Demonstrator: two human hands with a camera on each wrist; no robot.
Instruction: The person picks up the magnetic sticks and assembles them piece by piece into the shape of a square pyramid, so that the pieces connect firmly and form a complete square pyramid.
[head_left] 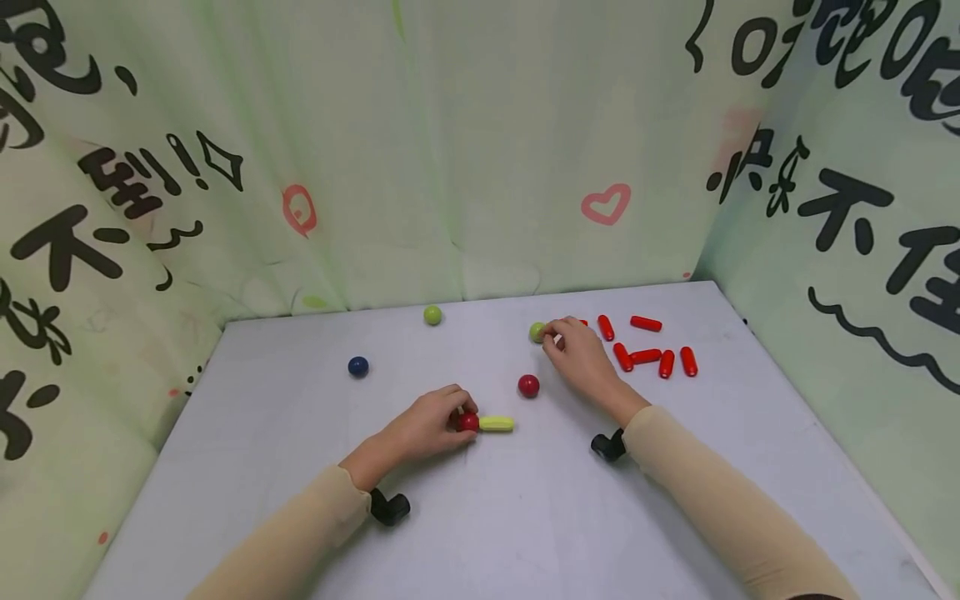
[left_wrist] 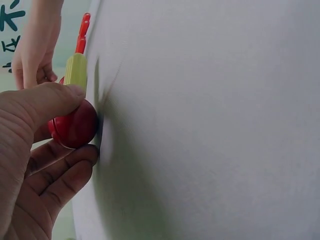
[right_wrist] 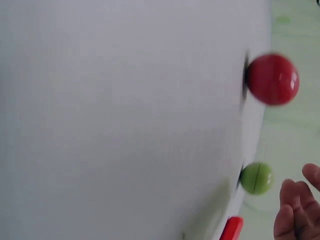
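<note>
Thumb and fingers of my left hand (head_left: 431, 423) pinch a red ball (head_left: 468, 422) just above the white tabletop. A short ribbed yellow-green stick (head_left: 496, 424) sits against the ball and points right. In the left wrist view the thumb (left_wrist: 55, 100) lies across where ball and stick meet. Farther back, my right hand (head_left: 585, 358) hovers beside a green ball (head_left: 537, 332), fingers loosely bent. The right wrist view shows a gap between that green ball (right_wrist: 257, 178) and the fingertips (right_wrist: 290, 192). Another red ball (head_left: 528, 386) lies between the two hands.
Several red sticks (head_left: 646, 323) lie scattered at the back right, near the right hand. A second green ball (head_left: 432, 315) is near the table's rear edge, and a dark blue ball (head_left: 358, 367) lies left. Printed curtains (head_left: 465, 150) enclose the table's back and sides.
</note>
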